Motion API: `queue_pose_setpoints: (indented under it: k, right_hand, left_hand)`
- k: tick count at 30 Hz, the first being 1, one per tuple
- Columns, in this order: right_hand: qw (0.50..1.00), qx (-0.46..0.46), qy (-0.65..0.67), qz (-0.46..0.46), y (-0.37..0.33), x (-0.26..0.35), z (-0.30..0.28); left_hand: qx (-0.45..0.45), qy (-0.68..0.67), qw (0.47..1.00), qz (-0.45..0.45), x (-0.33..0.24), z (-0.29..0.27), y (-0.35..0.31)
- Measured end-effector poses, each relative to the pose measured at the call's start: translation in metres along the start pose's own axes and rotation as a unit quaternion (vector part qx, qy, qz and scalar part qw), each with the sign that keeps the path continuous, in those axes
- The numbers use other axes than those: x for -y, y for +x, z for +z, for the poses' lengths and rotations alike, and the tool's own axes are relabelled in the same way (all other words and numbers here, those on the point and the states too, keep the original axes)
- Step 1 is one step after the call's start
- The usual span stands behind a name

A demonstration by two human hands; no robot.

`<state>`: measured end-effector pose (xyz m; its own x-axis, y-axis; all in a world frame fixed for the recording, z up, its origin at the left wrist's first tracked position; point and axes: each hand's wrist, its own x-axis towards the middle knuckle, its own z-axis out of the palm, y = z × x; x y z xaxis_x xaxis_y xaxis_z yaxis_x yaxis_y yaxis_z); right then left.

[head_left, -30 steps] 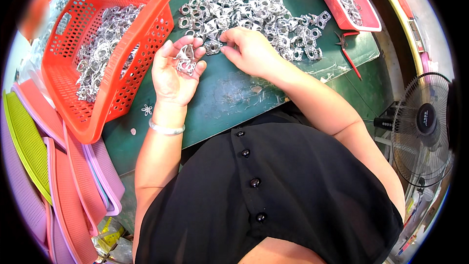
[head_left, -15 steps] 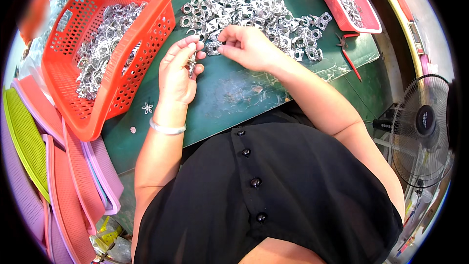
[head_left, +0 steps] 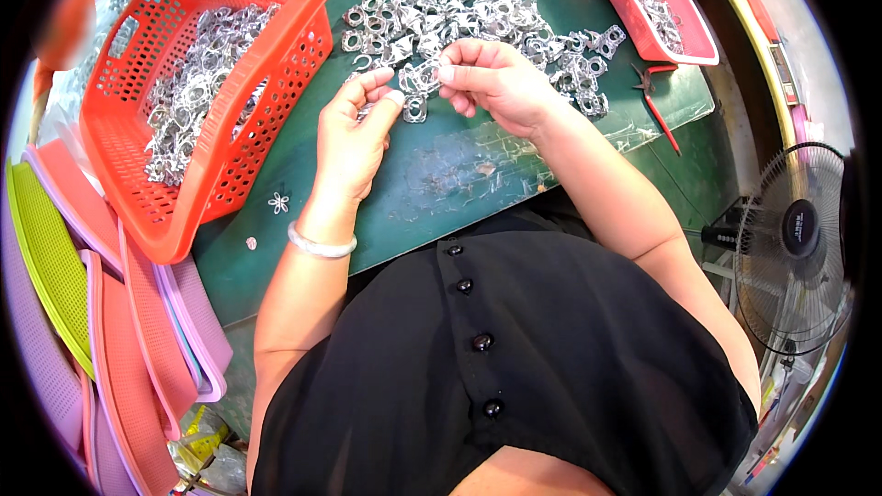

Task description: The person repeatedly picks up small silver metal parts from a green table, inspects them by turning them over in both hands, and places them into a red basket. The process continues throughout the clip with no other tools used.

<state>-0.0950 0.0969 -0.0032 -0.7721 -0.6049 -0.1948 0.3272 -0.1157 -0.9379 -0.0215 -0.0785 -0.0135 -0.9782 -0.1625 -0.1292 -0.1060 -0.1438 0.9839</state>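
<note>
My left hand (head_left: 354,142), a pale bangle on its wrist, curls its thumb and fingers round a small silver metal piece (head_left: 365,112), mostly hidden by the fingers. To its right, my right hand (head_left: 501,83) pinches the edge of a silver metal fitting (head_left: 421,78) between thumb and index finger. Both hands are over the near edge of a heap of similar silver fittings (head_left: 478,14), which have round holes. Another fitting (head_left: 415,109) lies between the hands, by the left thumb.
A red perforated basket (head_left: 225,161) of silver pieces leans at the left. A pink tray (head_left: 703,48) of small metal parts stands far right, near red-handled pliers (head_left: 658,119). A flower-shaped metal piece (head_left: 277,203) lies on the green table (head_left: 413,193). A fan (head_left: 790,248) stands right.
My left hand has moved slightly right and turned its thumb toward the heap. My right hand has shifted right and now pinches a fitting pulled at the heap's near edge.
</note>
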Motion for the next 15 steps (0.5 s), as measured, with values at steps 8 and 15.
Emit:
queue_pose_setpoints:
  k: [8, 15]
  right_hand:
    - [0.999, 0.029, 0.036, 0.018, -0.004, -0.004, 0.0]
    - [0.996, 0.034, 0.081, 0.025, -0.008, -0.01, -0.002]
  left_hand:
    - [0.048, 0.001, 0.999, -0.009, -0.001, 0.003, -0.004]
    - [0.072, -0.02, 0.997, -0.037, 0.001, 0.002, -0.002]
